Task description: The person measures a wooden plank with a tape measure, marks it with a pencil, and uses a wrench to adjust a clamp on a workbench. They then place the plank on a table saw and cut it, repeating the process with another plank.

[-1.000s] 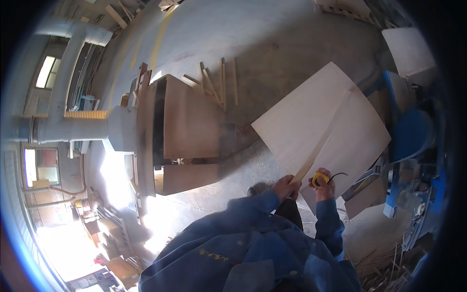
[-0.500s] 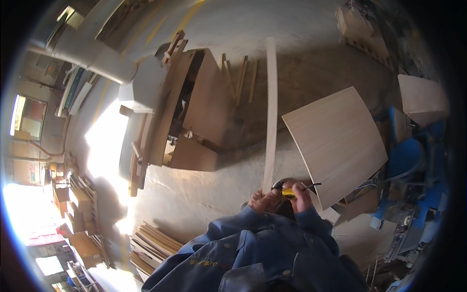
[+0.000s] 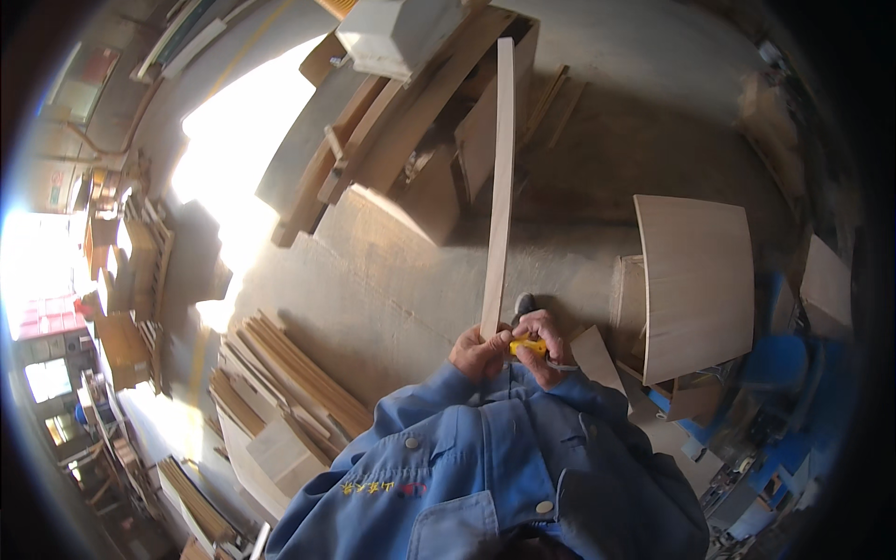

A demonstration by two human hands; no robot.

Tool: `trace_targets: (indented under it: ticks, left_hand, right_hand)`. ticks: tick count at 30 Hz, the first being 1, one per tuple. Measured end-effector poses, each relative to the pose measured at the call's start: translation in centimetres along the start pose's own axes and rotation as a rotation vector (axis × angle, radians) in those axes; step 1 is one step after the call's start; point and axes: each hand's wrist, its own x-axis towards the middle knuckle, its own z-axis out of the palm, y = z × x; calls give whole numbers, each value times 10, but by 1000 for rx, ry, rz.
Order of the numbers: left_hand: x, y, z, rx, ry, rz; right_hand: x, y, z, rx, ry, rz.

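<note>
My left hand (image 3: 479,355) is closed round the near end of a long, pale wooden strip (image 3: 502,177), which stretches away from me over the floor. Right beside it, my right hand (image 3: 544,343) grips a small yellow tape measure (image 3: 528,347), close to the strip's end. A thin, pale grey piece pokes out by the right fingers; I cannot make out what it is. Both hands are in front of my blue jacket, and one dark shoe (image 3: 525,303) shows just past them.
A pale wooden panel (image 3: 698,289) stands to the right, near blue machinery (image 3: 775,359). Beyond the strip on the left is a large wooden bench-like structure (image 3: 420,121). Stacked boards (image 3: 299,373) lie at lower left. Bright sunlight falls on the floor (image 3: 247,140) to the left.
The view has turned to the right, so the bench-like structure now sits behind the strip. The hands keep hold of the strip and tape measure, and the right hand's fingers have shifted round the tape measure.
</note>
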Motion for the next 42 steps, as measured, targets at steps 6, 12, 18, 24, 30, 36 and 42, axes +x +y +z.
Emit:
trace_targets:
  ticks: [6,12,18,24,30,36,42]
  left_hand:
    - [-12,10,-5,-111,46,178]
    - [-31,24,11,-89,260,237]
    - [-27,15,36,-170,484,425]
    - [-40,11,30,-141,489,451]
    - [-76,13,23,-162,350,560]
    - [-100,-15,-12,-173,354,655]
    - [-120,-33,-49,310,884,659]
  right_hand:
    - [21,2,7,508,-91,366]
    - [48,9,7,1028,-105,517]
    - [56,18,9,869,-294,551]
    - [64,19,13,823,-715,720]
    - [67,1,35,847,-830,778]
    - [70,5,77,652,-981,802]
    - [63,13,121,652,-766,1195]
